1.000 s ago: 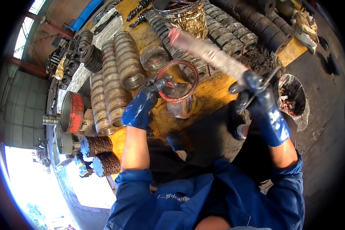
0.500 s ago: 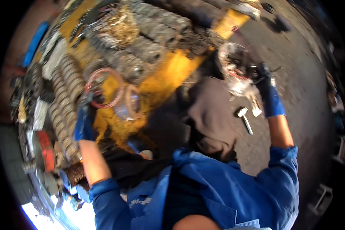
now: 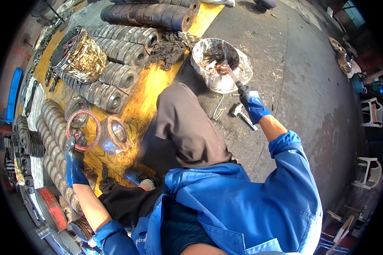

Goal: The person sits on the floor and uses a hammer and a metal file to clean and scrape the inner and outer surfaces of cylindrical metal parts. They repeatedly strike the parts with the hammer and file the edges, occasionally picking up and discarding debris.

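My left hand [image 3: 74, 159], in a blue and black glove, is closed on a thin reddish ring [image 3: 99, 130] held upright over the yellow boards. Beside the ring stands a thick metal collar [image 3: 110, 142], and another metal collar [image 3: 72, 114] sits just behind it. My right hand [image 3: 252, 102], gloved alike, grips the dark handle of a flat-bladed scraper [image 3: 231, 73]. Its blade reaches into a plastic-lined bucket [image 3: 219, 85] smeared inside with reddish-brown matter. A hammer [image 3: 245, 117] and a bent metal hook [image 3: 219, 107] lie on the floor by the bucket.
Rows of metal rollers [image 3: 115, 87] cover the yellow boards [image 3: 151, 91]. On them rests a grease-coated bucket [image 3: 83, 59]. A heap of dark sludge [image 3: 168, 53] lies near the lined bucket. At the far right are white plastic chairs [image 3: 371, 112]; dark floor [image 3: 302, 114] spreads on the right.
The view has shifted and sharpened, placing both buckets further left. My right hand has moved nearer my body relative to the lined bucket, and the scraper now shows clearly. My left hand still holds the ring.
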Motion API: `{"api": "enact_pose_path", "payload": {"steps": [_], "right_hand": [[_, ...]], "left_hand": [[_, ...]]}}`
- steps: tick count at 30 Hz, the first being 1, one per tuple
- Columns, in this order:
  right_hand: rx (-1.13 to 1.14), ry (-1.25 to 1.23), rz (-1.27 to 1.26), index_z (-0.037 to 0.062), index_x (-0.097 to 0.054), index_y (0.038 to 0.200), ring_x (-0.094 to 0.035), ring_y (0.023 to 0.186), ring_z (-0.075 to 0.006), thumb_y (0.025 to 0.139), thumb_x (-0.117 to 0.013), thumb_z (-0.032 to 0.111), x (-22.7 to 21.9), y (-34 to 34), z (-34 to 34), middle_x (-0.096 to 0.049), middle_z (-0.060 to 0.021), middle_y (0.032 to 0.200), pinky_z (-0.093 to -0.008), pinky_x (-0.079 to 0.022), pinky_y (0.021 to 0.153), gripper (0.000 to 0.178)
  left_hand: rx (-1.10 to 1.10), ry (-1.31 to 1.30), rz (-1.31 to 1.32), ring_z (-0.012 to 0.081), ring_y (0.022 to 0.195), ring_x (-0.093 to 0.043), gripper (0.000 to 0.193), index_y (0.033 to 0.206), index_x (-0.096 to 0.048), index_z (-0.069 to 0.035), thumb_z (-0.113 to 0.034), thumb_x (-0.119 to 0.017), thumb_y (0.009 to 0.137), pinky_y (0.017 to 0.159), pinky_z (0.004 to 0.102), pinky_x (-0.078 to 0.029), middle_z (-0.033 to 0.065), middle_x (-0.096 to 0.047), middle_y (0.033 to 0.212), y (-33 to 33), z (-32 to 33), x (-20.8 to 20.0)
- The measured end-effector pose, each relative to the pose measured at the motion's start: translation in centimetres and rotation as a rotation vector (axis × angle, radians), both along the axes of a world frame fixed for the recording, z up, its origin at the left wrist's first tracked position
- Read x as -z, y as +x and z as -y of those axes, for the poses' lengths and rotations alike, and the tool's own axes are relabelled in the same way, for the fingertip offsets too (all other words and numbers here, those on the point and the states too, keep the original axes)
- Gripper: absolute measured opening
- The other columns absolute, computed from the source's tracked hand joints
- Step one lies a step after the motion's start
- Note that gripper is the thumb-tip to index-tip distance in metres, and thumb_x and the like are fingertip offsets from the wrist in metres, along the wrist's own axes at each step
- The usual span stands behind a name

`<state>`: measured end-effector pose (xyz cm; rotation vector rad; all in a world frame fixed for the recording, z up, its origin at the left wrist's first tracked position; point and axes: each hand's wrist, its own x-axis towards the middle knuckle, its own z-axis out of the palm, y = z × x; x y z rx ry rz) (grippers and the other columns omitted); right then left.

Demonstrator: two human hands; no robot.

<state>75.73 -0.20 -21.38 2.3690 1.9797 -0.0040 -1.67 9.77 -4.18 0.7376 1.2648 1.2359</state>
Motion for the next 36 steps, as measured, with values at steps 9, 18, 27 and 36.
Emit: {"api": "enact_pose_path", "payload": {"steps": [9, 18, 27, 36], "right_hand": [[-0.233, -0.079, 0.419, 0.0094, -0.041, 0.138, -0.064, 0.072, -0.0283, 0.089, -0.045, 0.015, 3.4, 5.3, 1.8, -0.065, -0.0108, 0.085, -0.0497, -0.046, 0.061, 0.049], [-0.063, 0.525, -0.402, 0.0119, -0.056, 0.128, -0.065, 0.072, -0.0215, 0.099, -0.043, 0.019, 1.6, 13.1, 3.0, -0.070, -0.0091, 0.104, -0.0354, -0.052, 0.064, 0.033], [0.867, 0.156, -2.263, 0.0074, -0.047, 0.133, -0.062, 0.098, -0.0294, 0.098, -0.039, 0.046, 10.7, 14.2, 5.2, -0.058, -0.0105, 0.129, -0.0408, -0.050, 0.076, 0.053], [0.175, 0.514, -2.372, 0.0080, -0.056, 0.125, -0.039, 0.053, -0.0085, 0.096, -0.051, 0.034, -8.0, 5.2, -3.4, -0.053, 0.0028, 0.070, -0.0240, -0.033, 0.049, 0.039]], "left_hand": [[-0.089, -0.116, 0.084, 0.0267, 0.099, -0.061, 0.035, 0.120, -0.053, -0.009, -0.026, -0.064, 0.091, 0.088, 0.0469, -0.050, 0.0080, -0.062, 0.113, 2.0, 0.6, 2.6], [0.188, -0.006, 0.301, 0.0265, 0.105, -0.060, 0.041, 0.119, -0.054, -0.006, -0.030, -0.066, 0.089, 0.097, 0.0439, -0.045, 0.0091, -0.062, 0.116, 1.9, 0.4, 5.9], [-0.096, 0.200, 0.481, 0.0323, 0.103, -0.059, 0.043, 0.120, -0.055, -0.001, -0.015, -0.067, 0.081, 0.093, 0.0480, -0.047, 0.0167, -0.061, 0.114, 8.9, 0.3, 4.4], [-0.082, 0.348, 0.688, 0.0413, 0.109, -0.057, 0.033, 0.117, -0.055, 0.000, -0.009, -0.061, 0.086, 0.096, 0.0615, -0.045, 0.0242, -0.059, 0.112, 12.7, 1.3, 0.8]]}}
